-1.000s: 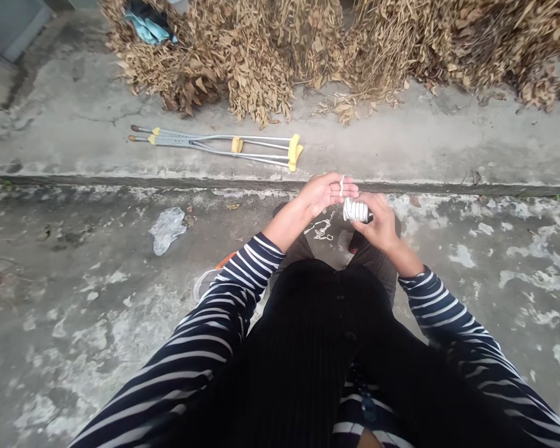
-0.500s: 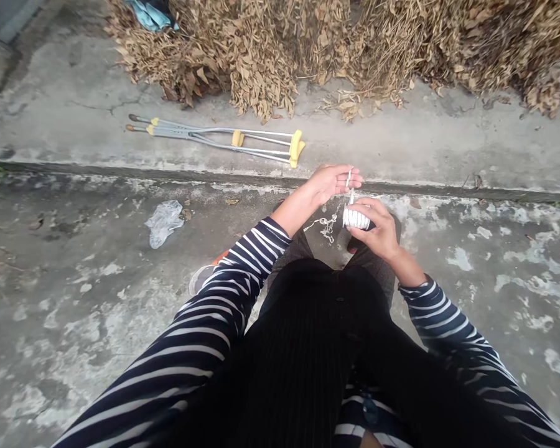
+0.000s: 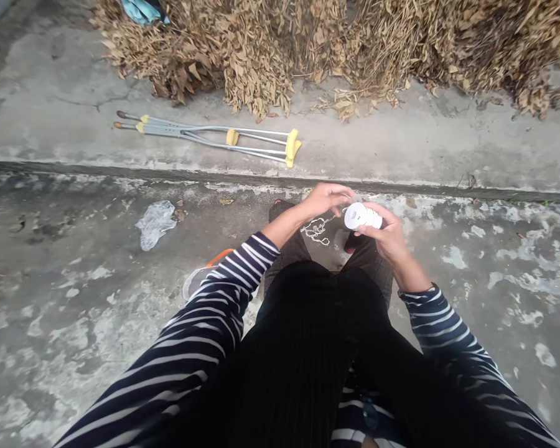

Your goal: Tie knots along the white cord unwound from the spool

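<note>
"What's this side of the step's [image 3: 401, 149] edge?"
"Right hand [image 3: 390, 239], with left hand [image 3: 327, 198] beside, its fingers loosely curled; gripping anything, I can't tell."
"Spool [image 3: 364, 216]?"
"Gripped in the right fingers, long axis roughly sideways, end facing the left."

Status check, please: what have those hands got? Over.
Right hand gripping white spool. Left hand beside it, hold unclear. Loose white cord below them. Crutches lie apart from both hands.

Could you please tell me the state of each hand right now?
Left hand: fingers partly bent near the white spool; whether it grips anything cannot be told.
Right hand: closed, holding the white spool.
</note>
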The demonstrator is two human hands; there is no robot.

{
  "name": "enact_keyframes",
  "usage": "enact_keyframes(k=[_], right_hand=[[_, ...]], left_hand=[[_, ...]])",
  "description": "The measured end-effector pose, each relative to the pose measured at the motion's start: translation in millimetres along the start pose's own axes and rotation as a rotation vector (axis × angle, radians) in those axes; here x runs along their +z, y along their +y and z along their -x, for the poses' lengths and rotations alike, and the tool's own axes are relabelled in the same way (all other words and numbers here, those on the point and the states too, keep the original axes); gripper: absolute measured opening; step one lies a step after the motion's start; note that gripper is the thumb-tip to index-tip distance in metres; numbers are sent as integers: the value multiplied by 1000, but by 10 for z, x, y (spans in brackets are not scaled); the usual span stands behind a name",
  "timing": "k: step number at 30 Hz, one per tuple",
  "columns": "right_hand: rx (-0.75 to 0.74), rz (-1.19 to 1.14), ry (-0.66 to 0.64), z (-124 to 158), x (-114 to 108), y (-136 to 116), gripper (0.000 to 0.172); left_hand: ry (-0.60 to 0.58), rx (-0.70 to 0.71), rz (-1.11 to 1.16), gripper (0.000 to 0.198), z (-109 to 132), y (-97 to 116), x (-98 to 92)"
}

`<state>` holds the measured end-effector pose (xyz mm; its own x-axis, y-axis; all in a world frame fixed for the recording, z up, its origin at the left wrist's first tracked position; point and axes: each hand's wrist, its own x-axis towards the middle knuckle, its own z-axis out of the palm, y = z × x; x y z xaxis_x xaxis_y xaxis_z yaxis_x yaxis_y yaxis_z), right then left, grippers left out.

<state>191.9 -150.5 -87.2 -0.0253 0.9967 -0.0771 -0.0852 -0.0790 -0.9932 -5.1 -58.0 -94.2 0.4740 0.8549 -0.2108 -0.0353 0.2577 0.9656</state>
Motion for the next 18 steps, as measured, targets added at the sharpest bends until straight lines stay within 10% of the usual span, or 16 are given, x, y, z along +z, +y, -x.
enact_keyframes(k=[18], right_hand=[[257, -273, -152, -16, -146, -400, 49]], left_hand=[[-74, 273, -245, 25, 240, 103, 195]])
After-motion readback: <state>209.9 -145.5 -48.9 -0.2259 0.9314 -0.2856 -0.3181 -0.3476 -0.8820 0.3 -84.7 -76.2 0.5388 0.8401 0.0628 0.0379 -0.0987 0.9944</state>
